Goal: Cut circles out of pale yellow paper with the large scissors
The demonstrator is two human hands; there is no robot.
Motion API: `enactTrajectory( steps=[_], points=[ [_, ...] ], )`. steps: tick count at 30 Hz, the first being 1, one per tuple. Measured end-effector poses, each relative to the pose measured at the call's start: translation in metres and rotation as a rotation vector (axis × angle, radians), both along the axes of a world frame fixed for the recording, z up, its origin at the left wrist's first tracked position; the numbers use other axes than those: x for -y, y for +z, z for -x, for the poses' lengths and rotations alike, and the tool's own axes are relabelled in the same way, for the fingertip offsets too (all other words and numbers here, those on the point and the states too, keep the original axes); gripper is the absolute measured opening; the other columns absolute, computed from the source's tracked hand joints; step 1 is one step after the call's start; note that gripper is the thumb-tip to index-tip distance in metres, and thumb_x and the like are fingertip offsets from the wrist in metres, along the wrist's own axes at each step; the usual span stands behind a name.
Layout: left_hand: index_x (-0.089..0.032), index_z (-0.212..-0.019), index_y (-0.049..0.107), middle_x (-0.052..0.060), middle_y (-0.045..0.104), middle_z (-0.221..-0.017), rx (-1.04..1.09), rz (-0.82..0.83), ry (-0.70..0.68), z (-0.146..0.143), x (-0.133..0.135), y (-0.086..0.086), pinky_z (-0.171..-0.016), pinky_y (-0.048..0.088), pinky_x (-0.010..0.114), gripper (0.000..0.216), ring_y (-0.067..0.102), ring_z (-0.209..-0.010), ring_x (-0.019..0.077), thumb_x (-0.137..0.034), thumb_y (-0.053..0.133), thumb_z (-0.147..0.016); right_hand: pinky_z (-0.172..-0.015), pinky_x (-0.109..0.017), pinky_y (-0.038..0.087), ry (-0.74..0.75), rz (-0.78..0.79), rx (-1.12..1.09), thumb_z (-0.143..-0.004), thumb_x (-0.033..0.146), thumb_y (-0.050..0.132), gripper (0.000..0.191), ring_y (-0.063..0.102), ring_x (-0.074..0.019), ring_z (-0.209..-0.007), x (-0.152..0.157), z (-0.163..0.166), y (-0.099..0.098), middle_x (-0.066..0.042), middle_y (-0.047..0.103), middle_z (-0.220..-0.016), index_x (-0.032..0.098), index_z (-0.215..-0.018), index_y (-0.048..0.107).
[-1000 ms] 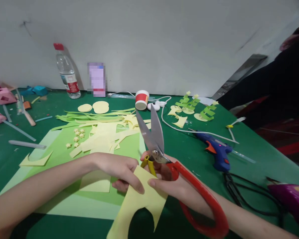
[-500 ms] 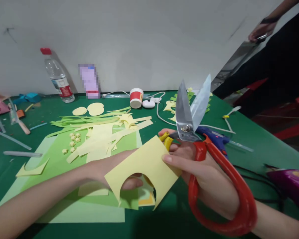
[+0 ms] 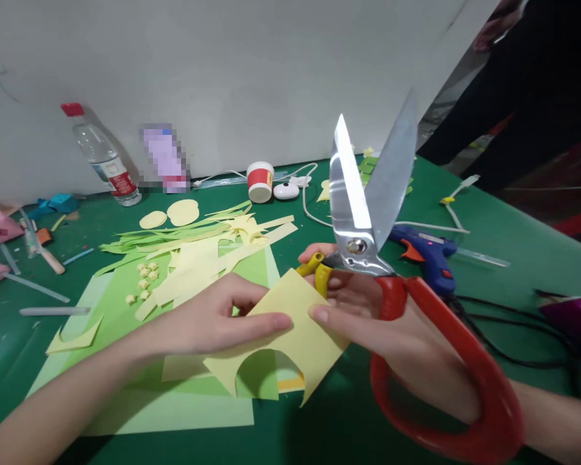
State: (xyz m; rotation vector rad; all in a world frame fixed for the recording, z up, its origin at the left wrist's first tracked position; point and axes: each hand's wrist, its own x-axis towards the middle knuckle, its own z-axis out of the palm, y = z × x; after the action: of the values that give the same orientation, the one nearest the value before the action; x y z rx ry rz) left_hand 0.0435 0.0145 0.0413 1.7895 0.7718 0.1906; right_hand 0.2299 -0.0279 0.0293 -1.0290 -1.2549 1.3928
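Observation:
My left hand (image 3: pixel 223 316) pinches a piece of yellow paper (image 3: pixel 275 342), its thumb lying on the upper face. A rounded notch is cut from the paper's near edge. My right hand (image 3: pixel 392 336) grips the same paper at its right side with the thumb. Large scissors (image 3: pixel 356 242) with red handles rest in the right hand, blades spread and pointing up. A yellow-handled tool (image 3: pixel 314 268) sits between the paper and the right fingers; its kind is hard to make out. Under my left arm lie green sheets (image 3: pixel 121 349), yellow strips (image 3: pixel 188 271) and several small paper stars (image 3: pixel 145 283).
A blue glue gun (image 3: pixel 428 255) lies to the right, with black cords near a purple object (image 3: pixel 574 320). Behind are a paper cup (image 3: pixel 260 182), a white earphone case (image 3: pixel 286 191), a water bottle (image 3: pixel 106 165) and a blurred phone (image 3: pixel 165 158). A person in dark clothes (image 3: pixel 527 84) stands at right.
My left hand has come up from beneath the paper and its thumb now presses on top. The scissors have shifted slightly and remain spread. The view has tilted a little.

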Motion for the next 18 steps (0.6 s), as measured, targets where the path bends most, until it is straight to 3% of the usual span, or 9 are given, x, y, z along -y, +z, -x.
enactTrajectory(
  steps=[5, 9, 18],
  points=[
    [-0.016, -0.058, 0.037, -0.005, 0.031, -0.052, -0.053, 0.012, -0.065, -0.001, 0.001, 0.007, -0.044, 0.021, 0.022, 0.033, 0.028, -0.047, 0.0071, -0.032, 0.047, -0.085, -0.069, -0.021, 0.055, -0.016, 0.081, -0.014, -0.065, 0.017, 0.06, 0.033, 0.064, -0.0153, -0.078, 0.002, 0.0, -0.001, 0.001, 0.063, -0.079, 0.026, -0.096, 0.054],
    [-0.016, -0.058, 0.035, -0.005, 0.03, -0.054, -0.112, 0.087, -0.103, -0.002, 0.001, 0.004, -0.043, 0.021, 0.022, 0.035, 0.028, -0.048, 0.0072, -0.035, 0.045, -0.086, -0.064, -0.022, 0.052, 0.017, 0.036, 0.091, -0.067, 0.017, 0.057, 0.032, 0.06, -0.0134, -0.072, 0.002, -0.002, -0.007, 0.003, 0.057, -0.076, 0.027, -0.097, 0.052],
    [-0.017, -0.056, 0.032, -0.006, 0.027, -0.052, -0.137, 0.152, 0.004, -0.006, 0.003, 0.002, -0.039, 0.017, 0.021, 0.04, 0.024, -0.044, 0.0062, -0.041, 0.045, -0.085, -0.065, -0.028, 0.044, 0.01, -0.1, 0.18, -0.072, 0.015, 0.055, 0.026, 0.054, -0.0162, -0.077, -0.006, -0.004, -0.012, 0.004, 0.051, -0.072, 0.027, -0.095, 0.05]
  ],
)
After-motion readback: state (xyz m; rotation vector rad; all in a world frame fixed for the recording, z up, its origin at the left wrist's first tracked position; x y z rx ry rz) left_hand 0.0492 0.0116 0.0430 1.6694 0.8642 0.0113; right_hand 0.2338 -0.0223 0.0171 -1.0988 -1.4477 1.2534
